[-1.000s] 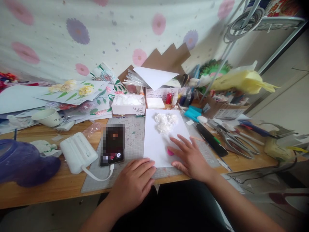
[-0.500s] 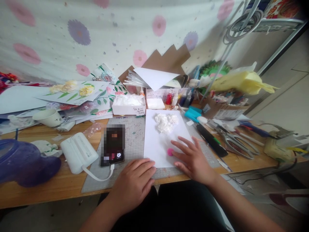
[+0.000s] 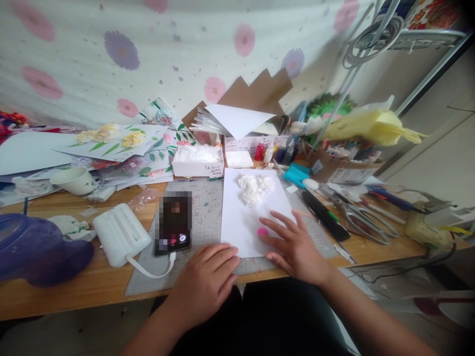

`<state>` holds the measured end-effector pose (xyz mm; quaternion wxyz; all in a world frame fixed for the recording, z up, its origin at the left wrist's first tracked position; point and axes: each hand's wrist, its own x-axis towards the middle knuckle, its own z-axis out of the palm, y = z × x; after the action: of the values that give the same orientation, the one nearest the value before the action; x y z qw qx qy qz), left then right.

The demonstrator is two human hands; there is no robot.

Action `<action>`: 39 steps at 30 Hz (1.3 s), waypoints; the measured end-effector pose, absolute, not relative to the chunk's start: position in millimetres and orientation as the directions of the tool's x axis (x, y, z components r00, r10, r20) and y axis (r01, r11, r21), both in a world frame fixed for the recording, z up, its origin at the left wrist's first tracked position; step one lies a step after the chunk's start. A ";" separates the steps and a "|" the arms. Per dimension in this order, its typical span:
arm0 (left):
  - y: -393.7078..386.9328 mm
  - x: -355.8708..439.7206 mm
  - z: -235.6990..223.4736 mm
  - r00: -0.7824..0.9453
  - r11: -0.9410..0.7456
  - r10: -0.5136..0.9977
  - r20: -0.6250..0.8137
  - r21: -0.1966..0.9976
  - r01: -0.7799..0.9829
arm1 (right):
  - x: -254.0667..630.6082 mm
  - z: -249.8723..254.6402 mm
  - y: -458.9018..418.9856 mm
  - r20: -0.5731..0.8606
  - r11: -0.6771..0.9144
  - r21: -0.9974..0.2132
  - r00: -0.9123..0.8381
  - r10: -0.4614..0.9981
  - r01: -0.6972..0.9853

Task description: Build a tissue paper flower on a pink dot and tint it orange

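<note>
A sheet of white paper (image 3: 237, 222) lies on the grey cutting mat (image 3: 208, 212). Crumpled white tissue (image 3: 254, 189) is bunched in a roughly heart-shaped clump on its upper half. Lower down is a small bright pink round piece (image 3: 262, 232). My right hand (image 3: 297, 247) is over the paper's lower right with fingers spread; one fingertip is at the pink piece's lower edge, and I cannot tell if it presses on it. My left hand (image 3: 208, 277) rests at the paper's lower left corner, fingers stretched out side by side, holding nothing.
Left of the paper are a phone (image 3: 173, 222), a white power bank (image 3: 121, 234) and a purple container (image 3: 37, 249). A tissue-filled box (image 3: 198, 162) stands behind. Scissors (image 3: 365, 217), a black-handled tool (image 3: 325, 215) and a cardboard box (image 3: 343, 165) are on the right.
My right hand has shifted very slightly to the left, its fingers still spread near the pink piece. The left hand stays in the same place.
</note>
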<state>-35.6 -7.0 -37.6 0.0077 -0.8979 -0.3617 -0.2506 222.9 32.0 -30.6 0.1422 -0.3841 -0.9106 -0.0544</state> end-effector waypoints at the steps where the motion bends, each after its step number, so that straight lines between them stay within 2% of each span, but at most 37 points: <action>1: -6.9 -35.5 -37.6 0.612 -0.738 0.646 0.456 0.168 0.654 | 222.3 -30.8 32.4 0.285 0.690 -0.012 -0.658 0.697 0.724; 10: -6.7 -35.8 -39.2 0.611 -0.736 0.649 0.454 0.171 0.655 | 219.5 -32.8 35.3 0.204 0.628 -0.055 -0.607 0.768 0.777; 15: -7.9 -36.5 -39.0 0.612 -0.738 0.644 0.459 0.166 0.654 | 220.6 -32.9 36.3 0.203 0.597 -0.083 -0.573 0.794 0.798; 32: -5.9 -36.2 -39.0 0.602 -0.728 0.663 0.446 0.195 0.657 | 223.2 -30.8 32.8 0.365 0.648 -0.149 -0.567 0.738 0.747; 36: -6.3 -36.8 -39.6 0.598 -0.723 0.672 0.436 0.211 0.658 | 227.2 -32.8 26.8 0.500 0.640 -0.187 -0.489 0.715 0.745; 39: -7.6 -39.0 -37.7 0.610 -0.723 0.677 0.412 0.219 0.655 | 237.3 -36.8 15.4 0.508 0.609 -0.167 -0.462 0.727 0.775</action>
<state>-39.0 -7.6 -37.7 -0.0230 -0.8969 -0.3715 -0.2390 237.3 15.4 -36.8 0.2749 -0.4397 -0.8539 -0.0436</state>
